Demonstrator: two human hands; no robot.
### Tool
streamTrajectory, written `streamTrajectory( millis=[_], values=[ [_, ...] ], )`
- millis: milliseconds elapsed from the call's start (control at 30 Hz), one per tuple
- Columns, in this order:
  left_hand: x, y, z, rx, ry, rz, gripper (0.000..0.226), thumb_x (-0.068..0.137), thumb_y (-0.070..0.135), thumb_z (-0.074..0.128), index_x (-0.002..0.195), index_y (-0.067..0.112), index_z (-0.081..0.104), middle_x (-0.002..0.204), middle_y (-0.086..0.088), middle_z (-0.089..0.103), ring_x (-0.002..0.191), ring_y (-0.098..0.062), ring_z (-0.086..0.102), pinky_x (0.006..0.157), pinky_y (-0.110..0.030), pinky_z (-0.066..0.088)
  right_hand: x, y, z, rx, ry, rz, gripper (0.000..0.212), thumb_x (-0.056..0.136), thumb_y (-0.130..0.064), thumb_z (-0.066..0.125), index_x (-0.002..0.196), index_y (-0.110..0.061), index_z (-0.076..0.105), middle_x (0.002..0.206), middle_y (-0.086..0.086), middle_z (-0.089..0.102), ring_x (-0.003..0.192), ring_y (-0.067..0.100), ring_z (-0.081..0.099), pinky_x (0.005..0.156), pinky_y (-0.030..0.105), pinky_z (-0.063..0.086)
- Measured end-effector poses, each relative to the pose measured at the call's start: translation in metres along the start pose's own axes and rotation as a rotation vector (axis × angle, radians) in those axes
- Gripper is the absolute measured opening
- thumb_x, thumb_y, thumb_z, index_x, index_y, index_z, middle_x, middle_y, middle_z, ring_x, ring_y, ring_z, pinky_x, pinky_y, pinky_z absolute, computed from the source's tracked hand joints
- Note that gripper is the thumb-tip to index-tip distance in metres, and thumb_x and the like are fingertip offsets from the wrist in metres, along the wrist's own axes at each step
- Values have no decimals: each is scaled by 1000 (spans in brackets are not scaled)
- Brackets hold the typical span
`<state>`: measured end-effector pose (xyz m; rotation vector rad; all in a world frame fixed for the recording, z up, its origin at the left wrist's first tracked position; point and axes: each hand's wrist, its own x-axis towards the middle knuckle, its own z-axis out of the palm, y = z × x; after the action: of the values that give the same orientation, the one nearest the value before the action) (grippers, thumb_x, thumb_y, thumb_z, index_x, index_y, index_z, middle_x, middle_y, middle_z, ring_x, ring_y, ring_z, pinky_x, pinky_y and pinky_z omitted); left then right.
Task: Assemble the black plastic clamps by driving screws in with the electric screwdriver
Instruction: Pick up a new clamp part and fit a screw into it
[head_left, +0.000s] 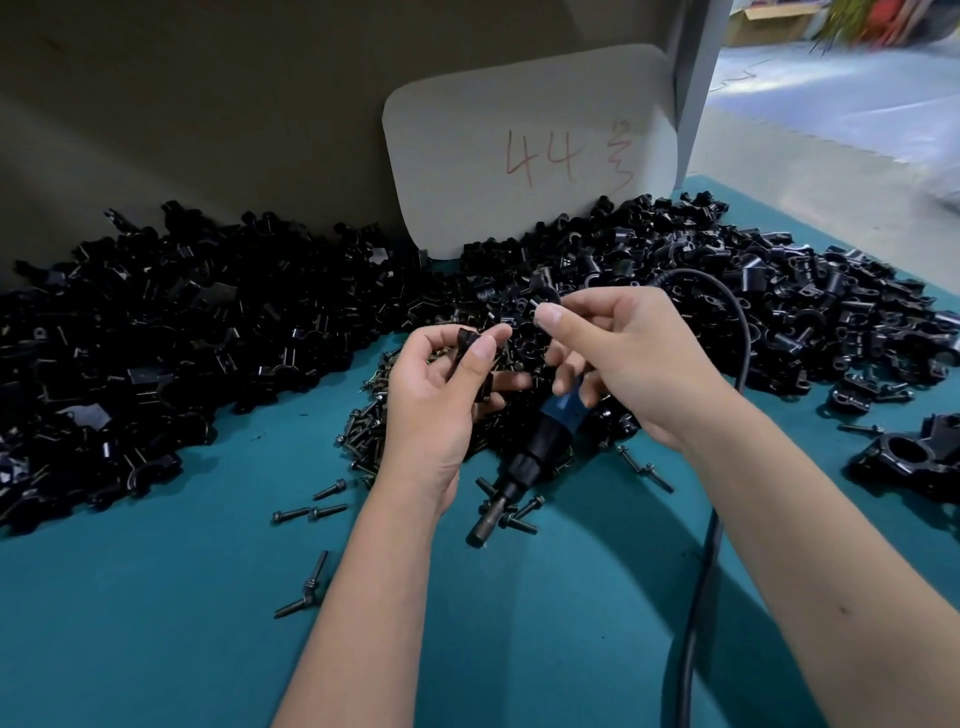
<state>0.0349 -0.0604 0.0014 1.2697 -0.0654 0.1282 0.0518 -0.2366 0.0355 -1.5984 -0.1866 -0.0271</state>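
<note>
Black clamp half (470, 358) pinched in my left hand (441, 395), right hand (623, 353) pinching another piece (545, 299) while gripping the screwdriver (540, 441); no screw driven, piles (156, 338) remain.

White card (519, 150) marked "44" – leaning upright, teal tabletop (156, 623).

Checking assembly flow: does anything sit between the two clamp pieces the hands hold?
Nothing visible: the left hand pinches a black plastic clamp piece, the right hand another, with open air between.
</note>
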Motion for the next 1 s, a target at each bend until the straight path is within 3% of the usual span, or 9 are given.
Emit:
streamTrajectory(
  millis=[100,167,267,400,567,700,833,933,1000],
  values=[
    [1,-1,-2,24,-13,12,14,101,17,67,114,12,66,119,-3,77,106,-23,75,75,-25,59,0,1,-3,-288,-59,-86,9,97,-34,73,95,-25,75,70,7,73,49,25,64,41,23,46],
    [2,-1,-3,16,-22,-3,20,96,20,70,116,15,73,116,-4,78,109,-22,73,80,-26,59,-2,1,-5,-416,-105,-118,8,95,-38,75,101,-35,72,66,4,73,41,19,59,42,22,46],
    [1,1,-2,-20,-47,-31,31,93,15,72,124,12,73,113,-9,79,102,-22,76,82,-26,60,-3,-1,-7,-435,-155,-146,10,93,-34,77,103,-32,76,64,0,71,41,9,58,43,22,47],
    [-1,2,-1,-83,-66,-24,34,87,8,75,121,8,73,109,-11,79,95,-22,77,80,-27,61,-2,-4,-10,-476,-187,-166,16,91,-30,79,107,-26,77,70,5,68,55,12,67,44,28,53],
    [-3,4,1,-130,-81,-34,38,74,10,81,112,9,76,101,-12,79,86,-24,77,73,-26,62,-2,-8,-15,-554,-208,-187,17,91,-29,79,101,-40,72,76,2,68,56,10,67,45,32,57],
    [-4,1,4,-101,-97,-25,27,70,14,85,98,16,82,93,-8,79,79,-24,77,70,-28,62,-3,-18,-20,-729,-213,-219,19,88,-35,81,106,-34,76,74,0,69,48,7,60,45,18,49],
    [-3,-4,11,-69,-58,-25,25,79,16,82,103,10,78,95,-12,79,78,-24,77,71,-27,62,-8,-35,-31,-786,-256,11,38,76,-57,79,99,-28,72,71,0,74,49,13,69,47,31,59],
    [0,-5,9,-66,12,-64,9,97,10,70,103,5,74,94,-9,77,79,-20,75,73,-25,61,-8,-41,-52,-972,-357,299,25,86,-41,83,85,-18,72,64,4,75,56,19,74,53,27,57],
    [1,-3,7,-74,39,-94,17,103,11,63,96,7,77,94,-9,77,81,-20,74,74,-25,60,-10,-36,-56,-989,-445,493,19,85,-27,86,81,-12,74,67,9,76,61,22,77,53,24,55]
  ],
)
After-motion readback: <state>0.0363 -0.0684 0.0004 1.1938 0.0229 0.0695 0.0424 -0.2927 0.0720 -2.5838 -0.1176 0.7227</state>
